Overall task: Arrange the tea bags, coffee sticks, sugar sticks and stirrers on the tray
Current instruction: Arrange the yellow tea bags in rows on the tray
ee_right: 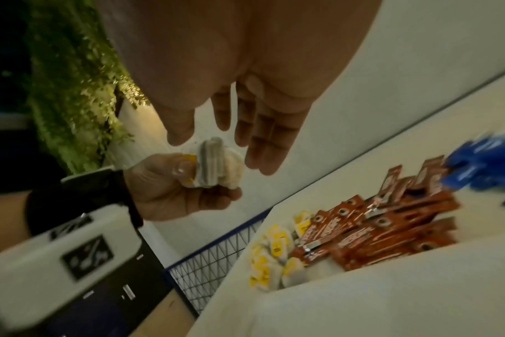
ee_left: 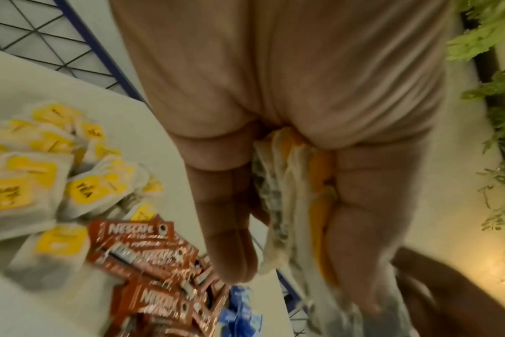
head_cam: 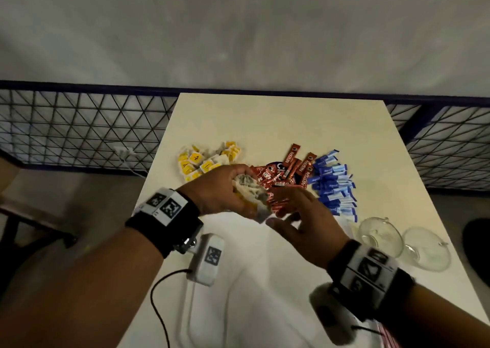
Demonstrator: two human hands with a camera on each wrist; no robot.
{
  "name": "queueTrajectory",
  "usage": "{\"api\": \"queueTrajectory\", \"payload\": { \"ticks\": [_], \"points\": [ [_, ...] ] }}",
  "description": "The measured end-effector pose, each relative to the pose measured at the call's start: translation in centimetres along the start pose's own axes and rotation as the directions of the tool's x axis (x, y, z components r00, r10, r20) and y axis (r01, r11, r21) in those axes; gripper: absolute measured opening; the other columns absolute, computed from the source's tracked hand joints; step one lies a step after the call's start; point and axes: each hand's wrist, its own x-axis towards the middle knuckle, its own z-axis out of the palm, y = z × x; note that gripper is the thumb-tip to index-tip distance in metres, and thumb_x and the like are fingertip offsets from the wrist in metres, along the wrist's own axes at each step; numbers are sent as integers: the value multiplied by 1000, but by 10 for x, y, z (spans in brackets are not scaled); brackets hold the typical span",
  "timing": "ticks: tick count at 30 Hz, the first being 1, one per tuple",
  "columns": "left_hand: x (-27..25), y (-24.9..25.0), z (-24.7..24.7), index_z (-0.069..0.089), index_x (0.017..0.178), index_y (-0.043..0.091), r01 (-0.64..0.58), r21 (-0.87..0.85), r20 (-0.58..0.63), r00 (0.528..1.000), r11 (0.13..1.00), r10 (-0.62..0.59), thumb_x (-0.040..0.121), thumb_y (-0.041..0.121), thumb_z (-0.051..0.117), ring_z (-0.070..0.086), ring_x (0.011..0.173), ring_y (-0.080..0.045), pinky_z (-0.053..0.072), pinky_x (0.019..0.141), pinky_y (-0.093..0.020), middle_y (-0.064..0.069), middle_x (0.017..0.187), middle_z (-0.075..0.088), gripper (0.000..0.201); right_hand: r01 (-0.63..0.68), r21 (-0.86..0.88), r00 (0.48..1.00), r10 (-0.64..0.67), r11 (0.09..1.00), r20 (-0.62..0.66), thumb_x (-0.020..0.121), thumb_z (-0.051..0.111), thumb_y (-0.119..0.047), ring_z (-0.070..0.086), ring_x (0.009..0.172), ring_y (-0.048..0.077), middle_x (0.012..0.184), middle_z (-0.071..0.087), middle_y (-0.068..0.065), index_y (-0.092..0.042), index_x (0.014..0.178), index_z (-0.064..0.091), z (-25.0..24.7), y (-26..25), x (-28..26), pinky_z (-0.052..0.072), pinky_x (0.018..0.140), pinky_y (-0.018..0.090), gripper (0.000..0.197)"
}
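My left hand (head_cam: 238, 188) grips a small stack of tea bags (head_cam: 252, 198) just above the table, in front of the coffee sticks. In the left wrist view thumb and fingers curl round the tea bag stack (ee_left: 289, 205). My right hand (head_cam: 289, 209) hovers open beside the stack, its fingers (ee_right: 263, 141) spread and holding nothing. On the table lie a pile of yellow-labelled tea bags (head_cam: 206, 162), red coffee sticks (head_cam: 291, 170) and blue sugar sticks (head_cam: 334, 186). A white tray (head_cam: 265, 281) lies near me under my hands. I cannot make out any stirrers.
Two clear glass cups (head_cam: 379, 236) (head_cam: 427, 249) lie at the right of the tray. A wire-mesh fence (head_cam: 79, 127) runs behind the table's far edge. Green foliage (ee_right: 72, 91) shows in the right wrist view. Bare table top lies beyond the piles.
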Motion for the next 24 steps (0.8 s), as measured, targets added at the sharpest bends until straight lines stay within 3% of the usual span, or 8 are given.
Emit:
{"api": "queueTrajectory", "payload": {
  "ticks": [6,10,14,16,18,20,22,24],
  "points": [
    [-16,-16,23,56,113,14,57,-168,63,997,984,-47,50,-7,87,69,88,-27,55,88,-48,-19,100,71,73,-50,8,998,50,999,-32,80,74,-22,45,84,4,102,54,-7,-18,110,66,24,-8,9,33,69,0,31],
    [-26,-27,23,54,120,11,91,-390,119,992,916,-48,52,-12,80,67,92,-29,56,82,-42,-18,102,67,76,-94,18,995,95,995,-18,80,73,-26,47,85,2,99,51,-15,-23,109,66,27,-8,9,33,69,0,30],
    [-33,-37,29,58,116,14,42,-671,-9,998,740,-65,66,-4,70,64,78,-27,55,59,-33,-14,95,65,54,-140,123,986,150,982,-75,81,72,-29,57,86,8,97,60,-10,-26,105,67,35,-8,13,47,76,20,24],
    [-34,-40,37,58,118,15,-8,-747,-103,989,665,-103,69,11,75,61,78,-28,52,60,-34,-15,97,62,52,-140,168,981,159,976,-109,82,71,-30,59,86,10,96,62,-7,-27,103,67,41,-8,15,49,76,26,21],
    [-32,-43,46,58,122,16,-46,-804,-158,978,592,-139,73,23,78,63,84,-31,52,71,-43,-16,104,64,53,-134,214,975,167,968,-145,83,71,-31,60,86,10,96,63,-7,-27,101,66,47,-8,18,50,75,26,19],
    [-31,-44,52,60,120,15,-80,-858,-184,970,507,-159,78,25,68,66,90,-33,53,80,-53,-19,109,67,44,-130,233,971,171,964,-166,83,71,-32,60,85,9,95,63,-8,-27,101,67,52,-11,20,50,73,25,19],
    [-29,-43,54,60,122,10,-94,-907,-183,966,410,-183,78,22,64,68,92,-33,56,77,-51,-21,111,67,46,-108,199,970,147,974,-191,83,70,-31,58,84,8,95,62,-8,-25,101,67,56,-15,22,49,73,24,20],
    [-26,-41,55,57,125,6,-93,-919,-190,956,384,-223,80,19,63,70,87,-30,58,68,-43,-20,106,69,47,-68,143,969,100,987,-225,83,70,-27,56,83,8,95,58,-8,-23,103,67,59,-17,24,49,72,21,21]
  ]
}}
